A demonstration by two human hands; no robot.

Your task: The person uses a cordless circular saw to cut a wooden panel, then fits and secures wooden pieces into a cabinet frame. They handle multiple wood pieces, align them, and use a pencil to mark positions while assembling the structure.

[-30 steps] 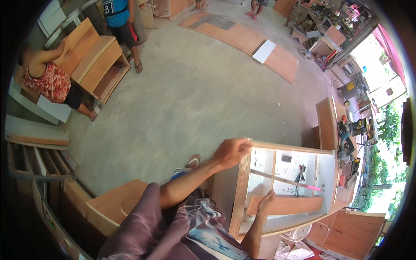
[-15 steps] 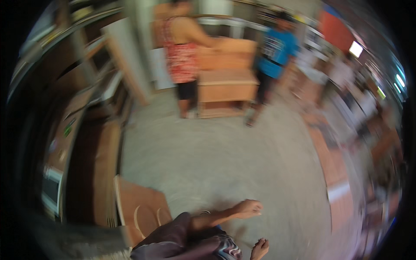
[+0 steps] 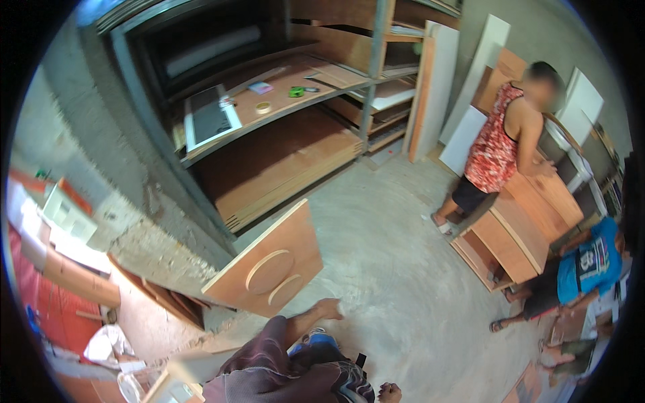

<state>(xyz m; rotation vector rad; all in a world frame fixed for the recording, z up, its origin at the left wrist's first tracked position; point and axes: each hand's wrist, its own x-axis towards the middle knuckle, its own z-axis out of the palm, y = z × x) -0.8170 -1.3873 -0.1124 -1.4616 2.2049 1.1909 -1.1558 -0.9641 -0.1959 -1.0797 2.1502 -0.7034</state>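
My left hand (image 3: 328, 309) hangs in front of me over the grey floor, its fingers loosely bent and nothing visible in them. Nearest to it is a square wooden panel (image 3: 306, 235), tilted, with two round wooden discs (image 3: 270, 270) on its face. At the lower edge my right hand (image 3: 389, 393) is partly cut off. Its fingers are curled in, and what they hold, if anything, is hidden. Neither hand touches the panel.
A metal-framed shelf (image 3: 368, 111) holds stacked boards (image 3: 295, 176), a tape roll (image 3: 263, 107) and a green tool (image 3: 296, 92). A rough concrete pillar (image 3: 144, 164) stands left. Two people (image 3: 500, 144) are by a wooden cabinet (image 3: 514, 232) at the right.
My view has swung left, so the shelf and pillar now show fully while the people and cabinet sit farther right. Both hands appear lower and farther left in the picture.
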